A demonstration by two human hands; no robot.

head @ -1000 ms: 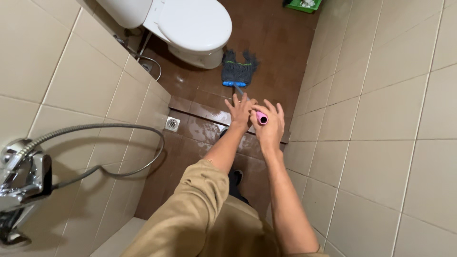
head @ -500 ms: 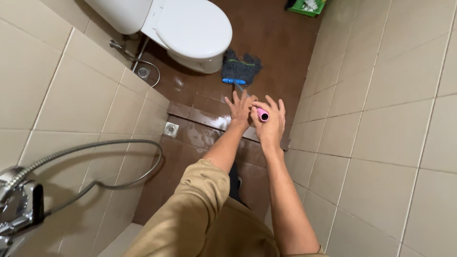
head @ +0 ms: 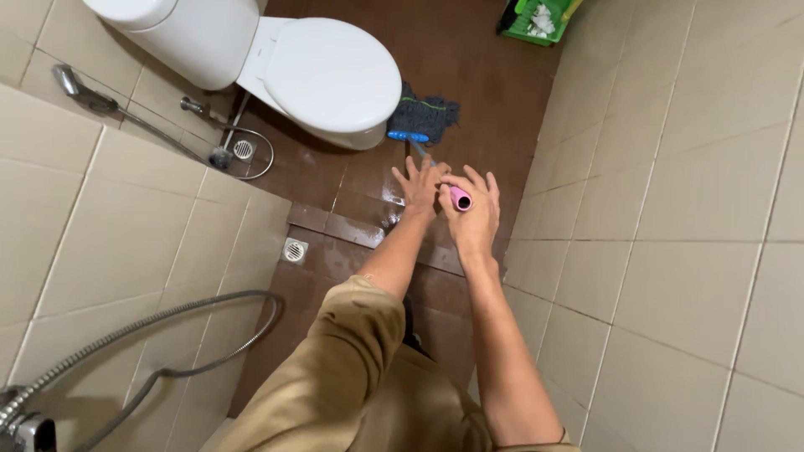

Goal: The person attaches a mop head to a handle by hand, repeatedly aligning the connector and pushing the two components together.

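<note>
- Fingers [head: 479,186] of the right hand [head: 471,213] are curled around the pink top end of the mop handle [head: 460,198], gripping it; the left hand [head: 421,189] lies flat against the handle just below with its fingers spread open, so it seems to steady the pole rather than clamp it.
- From the head view, the handle runs down and away from both hands to the mop head [head: 423,119], a dark stringy bundle with a blue clamp, lying on the wet brown floor [head: 469,75] just beside the base of the white toilet [head: 318,71].
- Both arms are stretched out in front, which keeps the pole steep and the mop head pressed to the floor.
- Beige tiled walls [head: 670,209] close in on both sides.
- A round floor drain [head: 294,249] sits below a raised step.
- A metal shower hose [head: 167,331] loops at lower left.
- A green basket [head: 536,18] stands in the far corner.
</note>
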